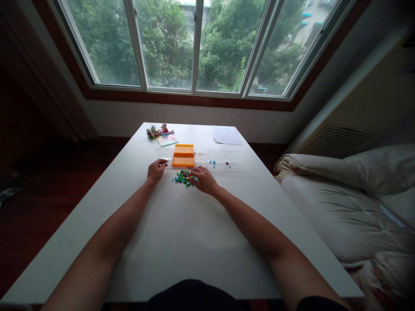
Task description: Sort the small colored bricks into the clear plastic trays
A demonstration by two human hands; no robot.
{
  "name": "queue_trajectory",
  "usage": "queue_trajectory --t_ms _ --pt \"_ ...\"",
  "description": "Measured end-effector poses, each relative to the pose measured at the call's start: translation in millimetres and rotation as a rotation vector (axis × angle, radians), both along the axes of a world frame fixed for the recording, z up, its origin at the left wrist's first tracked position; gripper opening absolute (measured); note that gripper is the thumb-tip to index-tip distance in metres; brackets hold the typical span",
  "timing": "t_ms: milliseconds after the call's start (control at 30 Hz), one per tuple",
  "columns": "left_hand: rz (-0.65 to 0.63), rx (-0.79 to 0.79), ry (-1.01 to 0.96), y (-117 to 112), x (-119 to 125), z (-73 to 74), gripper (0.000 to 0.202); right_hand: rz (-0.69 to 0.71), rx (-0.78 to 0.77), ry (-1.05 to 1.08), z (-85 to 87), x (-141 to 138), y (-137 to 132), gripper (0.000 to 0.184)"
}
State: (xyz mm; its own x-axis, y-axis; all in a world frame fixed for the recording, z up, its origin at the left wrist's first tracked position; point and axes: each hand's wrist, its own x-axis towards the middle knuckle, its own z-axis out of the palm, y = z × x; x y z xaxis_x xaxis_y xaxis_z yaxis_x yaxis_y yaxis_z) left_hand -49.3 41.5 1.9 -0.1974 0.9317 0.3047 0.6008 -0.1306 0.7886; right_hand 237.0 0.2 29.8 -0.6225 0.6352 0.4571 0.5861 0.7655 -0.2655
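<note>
A loose heap of small, mostly green, blue and yellow plastic pieces [182, 177], like tiny building bricks, lies on the white table. My right hand [204, 179] reaches over the heap's right side, fingers bent down, thumb apart from them, touching or just above the pieces. To the left, my left hand [156, 169] is closed in a pinch by a clear plastic tray [164, 152]. A tiny greenish speck shows at its fingertips, too small to name. Between and beyond the hands sits an open orange box [183, 160].
Right of the orange box, a clear compartment tray [223, 154] has a few blue pieces [212, 163] and dark red pieces [227, 163]. Small toy figures [158, 131], a colourful booklet [167, 139] and white paper sheets [227, 134] lie at the far edge. A sofa [340, 203] stands right.
</note>
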Motion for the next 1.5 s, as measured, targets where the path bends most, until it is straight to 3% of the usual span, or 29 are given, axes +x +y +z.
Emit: queue_trajectory --t_ms 167,300,1000,1367,1500 --pt "-0.020 0.003 0.018 -0.4 -0.4 0.1 0.027 0.146 0.016 -0.180 1.7 -39.9 -28.8 0.046" --pt "-0.020 0.017 0.031 -1.2 0.6 1.7 0.027 0.163 -0.017 -0.313 -4.7 -51.3 -35.2 0.053" --pt "-0.065 0.023 0.131 -5.0 5.8 5.8 0.025 0.230 0.072 -0.068 -15.2 -44.1 -25.7 0.019" --pt "-0.248 0.109 0.378 -17.2 28.9 8.4 0.024 0.188 0.083 -0.135 -15.9 -40.7 -26.2 0.016" --pt "-0.336 0.133 0.477 -22.7 36.3 10.5 0.025 0.086 0.044 -0.041 -10.9 -29.1 -14.3 0.024"
